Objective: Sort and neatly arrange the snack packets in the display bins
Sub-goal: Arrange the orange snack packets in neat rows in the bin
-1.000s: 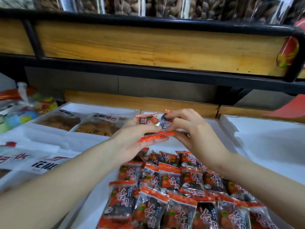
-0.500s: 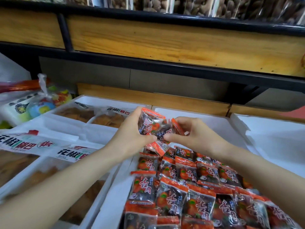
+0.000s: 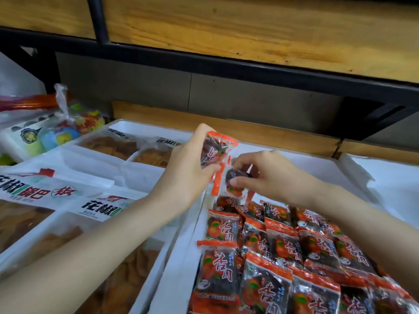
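Holding an orange-and-black snack packet (image 3: 215,150) upright, the left hand (image 3: 188,175) had its fingers and thumb curled round the packet's left side, with the printed front turned toward the camera. The right hand (image 3: 269,175) pinched a second packet (image 3: 235,180) between thumb and forefinger, its other fingers bent above it. This second packet sat at about four o'clock from the first. The two were so close that it could not be told whether their edges touched.

Both packets were held above the far part of a white bin (image 3: 179,264) that ran from the middle of the view toward six o'clock. Inside it, rows of matching packets (image 3: 283,250) lay flat and overlapping, filling the near part from the centre down to five o'clock. The hands hung just past the farthest row.

At nine o'clock of that bin stood other white bins (image 3: 34,243) with clear, labelled bags (image 3: 45,189) of brown crisps. At ten o'clock of the view a knotted plastic bag (image 3: 68,130) held colourful items, too blurred to name. Another white bin (image 3: 390,182) stood at three o'clock. At twelve o'clock a wooden shelf board (image 3: 249,30) crossed the view, with a black frame rail (image 3: 226,69) just beneath it.
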The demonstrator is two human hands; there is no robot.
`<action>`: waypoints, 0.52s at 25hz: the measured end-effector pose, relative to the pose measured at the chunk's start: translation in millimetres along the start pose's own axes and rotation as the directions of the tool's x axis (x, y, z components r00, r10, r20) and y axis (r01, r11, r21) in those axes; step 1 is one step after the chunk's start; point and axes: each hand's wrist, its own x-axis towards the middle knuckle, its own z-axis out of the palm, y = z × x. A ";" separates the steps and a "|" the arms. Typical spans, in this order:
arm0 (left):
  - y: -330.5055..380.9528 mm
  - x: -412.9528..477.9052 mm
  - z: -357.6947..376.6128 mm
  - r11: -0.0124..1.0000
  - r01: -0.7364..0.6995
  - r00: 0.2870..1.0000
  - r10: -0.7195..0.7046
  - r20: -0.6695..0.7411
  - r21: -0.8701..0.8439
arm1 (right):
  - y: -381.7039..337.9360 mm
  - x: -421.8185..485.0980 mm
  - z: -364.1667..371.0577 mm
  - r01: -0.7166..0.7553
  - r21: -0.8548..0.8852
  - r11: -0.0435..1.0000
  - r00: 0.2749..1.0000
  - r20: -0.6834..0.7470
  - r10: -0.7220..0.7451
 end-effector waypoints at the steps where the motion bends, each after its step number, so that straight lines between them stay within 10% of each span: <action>1: -4.2 0.4 0.3 1.000 0.010 0.999 -0.010 -0.045 -0.005 | 7.8 7.3 3.9 -0.069 0.027 0.997 0.997 -0.043 0.070; 5: -22.4 1.9 0.4 0.986 0.126 0.981 -0.141 -0.136 -0.114 | 27.8 26.9 23.3 -0.449 0.637 0.627 0.858 0.111 0.502; 11: -39.7 0.2 5.1 0.956 0.193 0.971 -0.219 -0.099 -0.221 | 34.2 35.4 48.8 -0.621 0.606 0.496 0.782 0.440 0.442; 13: -43.0 -0.7 6.1 0.950 0.204 0.969 -0.230 -0.089 -0.236 | 35.8 36.8 46.4 -0.599 0.507 0.620 0.794 0.480 0.374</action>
